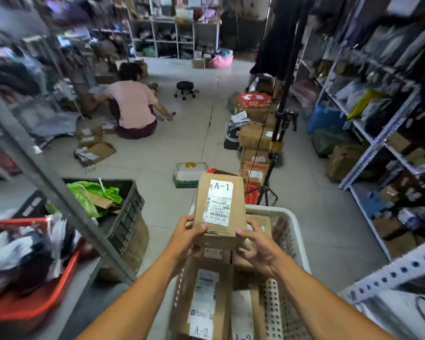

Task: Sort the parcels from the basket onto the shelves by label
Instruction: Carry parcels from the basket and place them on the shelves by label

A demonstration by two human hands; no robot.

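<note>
Both hands hold one cardboard box (220, 209) marked A-1 above the white basket (287, 231). The left hand (190, 235) grips its near left corner, the right hand (258, 249) its right corner. More boxes lie in the basket.

We see a brown cardboard parcel (220, 212), its white label (219, 202) printed black, above the cream perforated basket (286, 231).

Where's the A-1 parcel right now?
Head view, centre: the A-1 parcel is held by left hand and right hand above the white basket.
</note>
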